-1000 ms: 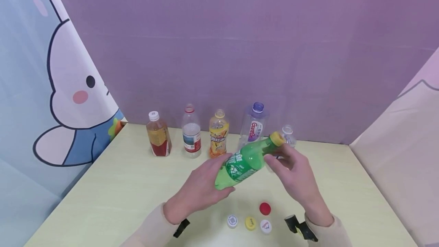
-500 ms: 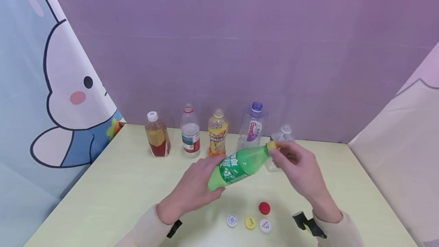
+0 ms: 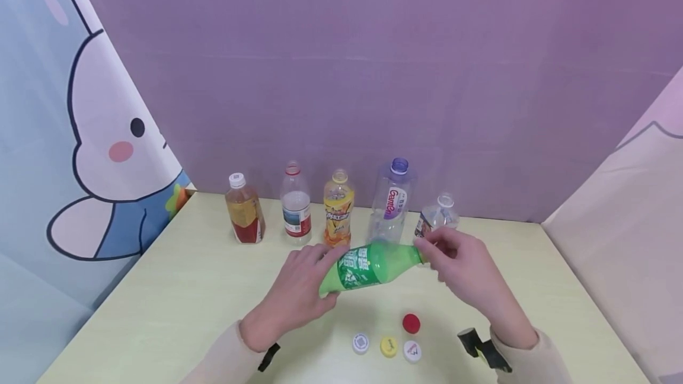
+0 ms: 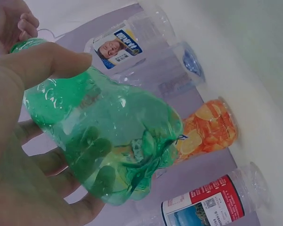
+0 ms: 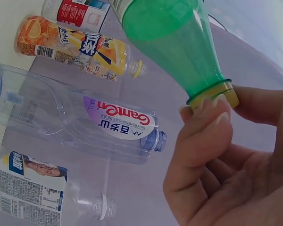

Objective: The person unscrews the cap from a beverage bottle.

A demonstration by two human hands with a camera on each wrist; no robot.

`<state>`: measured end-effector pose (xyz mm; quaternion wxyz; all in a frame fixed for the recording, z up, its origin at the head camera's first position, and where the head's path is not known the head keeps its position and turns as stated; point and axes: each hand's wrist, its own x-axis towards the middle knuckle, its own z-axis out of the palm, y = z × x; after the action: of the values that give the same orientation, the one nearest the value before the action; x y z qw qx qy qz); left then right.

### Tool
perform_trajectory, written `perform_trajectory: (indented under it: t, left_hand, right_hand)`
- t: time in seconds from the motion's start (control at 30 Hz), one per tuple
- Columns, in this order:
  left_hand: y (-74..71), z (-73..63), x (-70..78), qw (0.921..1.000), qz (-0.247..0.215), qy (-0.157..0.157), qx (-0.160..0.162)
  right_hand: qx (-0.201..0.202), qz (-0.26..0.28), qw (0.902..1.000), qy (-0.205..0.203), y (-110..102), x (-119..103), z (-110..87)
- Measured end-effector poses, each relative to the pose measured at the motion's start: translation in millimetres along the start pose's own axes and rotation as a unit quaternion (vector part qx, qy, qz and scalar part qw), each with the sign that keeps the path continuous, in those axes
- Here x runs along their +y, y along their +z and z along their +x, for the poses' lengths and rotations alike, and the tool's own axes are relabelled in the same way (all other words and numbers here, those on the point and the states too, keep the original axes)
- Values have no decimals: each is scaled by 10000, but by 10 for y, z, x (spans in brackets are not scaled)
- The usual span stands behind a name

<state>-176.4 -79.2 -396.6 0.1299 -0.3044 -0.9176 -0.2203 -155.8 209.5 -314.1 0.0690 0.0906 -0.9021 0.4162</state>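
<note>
A green soda bottle lies tilted in the air over the table, its neck toward the right. My left hand grips it round the base end, thumb on the near side; the left wrist view shows the fingers through the green plastic. At the neck, my right hand pinches the yellow cap between thumb and fingers, the cap still sitting on the bottle's mouth. Below the bottle lie loose caps: a red cap, a yellow cap and two white ones, one a white cap at the left.
Along the back stand a capped amber drink bottle, a clear red-ringed bottle, an orange-labelled bottle, a large Ganten bottle and a small clear bottle, these last several uncapped. A purple cloth hangs behind the table.
The green bottle has come down and turned closer to level. My right hand has moved from beside the neck onto the yellow cap and now pinches it.
</note>
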Motion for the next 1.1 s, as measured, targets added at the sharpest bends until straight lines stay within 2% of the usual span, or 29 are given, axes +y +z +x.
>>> perform_trajectory:
  t: [0.27, 0.47, 0.87, 1.1]
  left_hand:
    - [-17, 9, 3, 9997, 219, 104, 86]
    - [-46, 52, 13, 9993, 348, 91, -81]
    - [-138, 78, -1, 9986, -166, -28, -497]
    - [-190, 100, -30, 9965, -354, -71, -752]
  right_hand:
    - [23, -81, 9998, -192, 19, 55, -3]
    - [140, -59, 9995, -288, 37, 75, -23]
    - [333, -18, 9957, -862, 71, 142, -17]
    - [492, 170, 9882, -1437, 75, 199, -8]
